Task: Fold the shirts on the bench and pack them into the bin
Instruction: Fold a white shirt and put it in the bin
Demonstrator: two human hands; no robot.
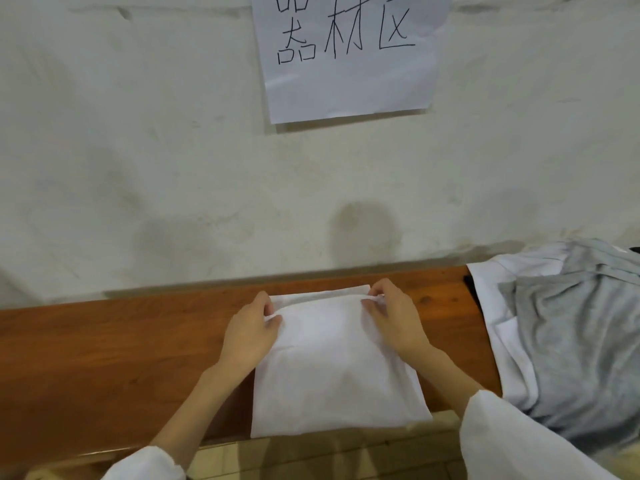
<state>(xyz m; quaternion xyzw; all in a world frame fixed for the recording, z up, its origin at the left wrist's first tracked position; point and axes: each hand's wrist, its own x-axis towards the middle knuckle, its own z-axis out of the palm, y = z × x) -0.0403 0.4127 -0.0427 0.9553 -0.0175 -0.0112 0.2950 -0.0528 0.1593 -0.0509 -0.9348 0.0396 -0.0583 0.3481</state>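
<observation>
The white shirt [332, 375] lies folded mid-tabletop [104, 348]. The left hand [251, 332] and right hand [391, 317] pinch its 12 o'clock edge, fingers [379, 288] curled on the cloth. A loose shirt heap [571, 341] sits at 3 o'clock.

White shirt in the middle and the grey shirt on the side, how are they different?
The folded white shirt is white; the grey shirt is grey. The folded white shirt lies flat in a neat rectangle; the grey shirt is a crumpled heap. The left hand and the right hand pinch the folded white shirt's far corners; no hand touches the grey shirt. Both are on the wooden bench.
</observation>
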